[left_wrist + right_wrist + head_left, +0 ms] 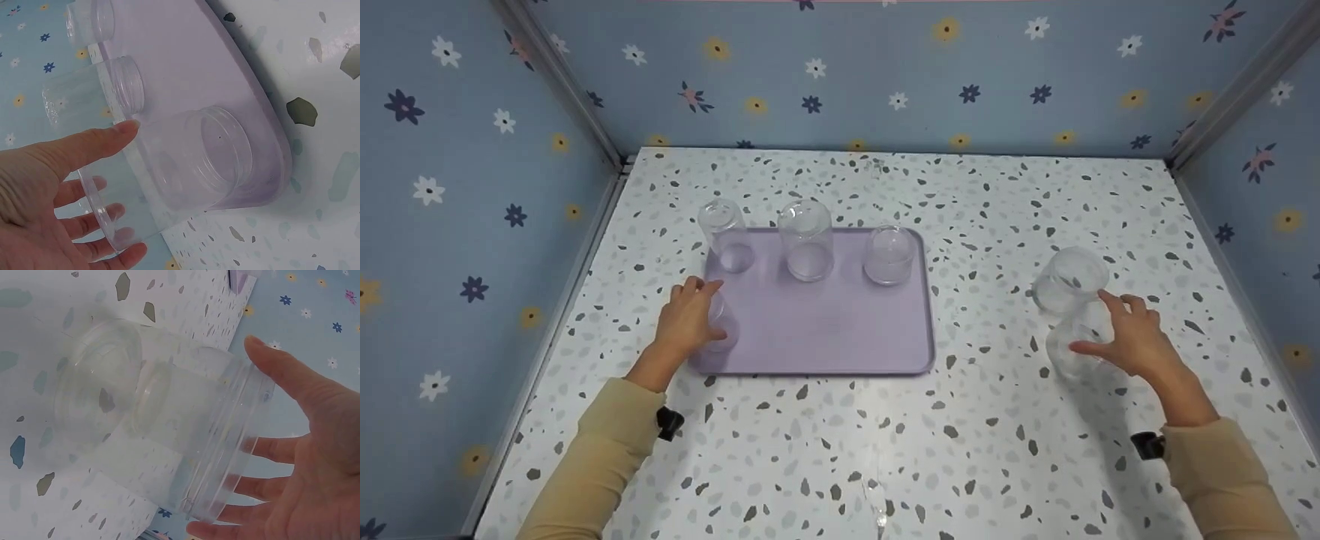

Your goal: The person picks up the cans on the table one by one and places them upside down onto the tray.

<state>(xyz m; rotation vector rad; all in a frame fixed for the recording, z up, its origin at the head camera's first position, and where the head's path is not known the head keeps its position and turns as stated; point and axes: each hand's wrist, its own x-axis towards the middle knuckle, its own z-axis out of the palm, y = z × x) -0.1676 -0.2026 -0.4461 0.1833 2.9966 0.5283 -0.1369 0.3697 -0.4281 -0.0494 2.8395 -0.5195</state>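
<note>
My left hand [684, 319] curls its thumb and fingers around a clear plastic jar [191, 163] at the near left corner of the lilac tray [825, 330]. The jar's threaded end is down at the tray; fingertips show through its upper end. On the right, my right hand [1140, 337] is spread around the upper threaded rim of another clear jar [185, 416], thumb straight beside the rim. This jar stands on the table, and a second clear jar [1071, 279] is just behind it.
Three more clear jars stand along the tray's back edge: a slim one [724, 225], a tall one [806, 240] and a short one [889, 256]. The speckled table [870, 442] is bounded by blue flowered panels [855, 90] at the back and sides.
</note>
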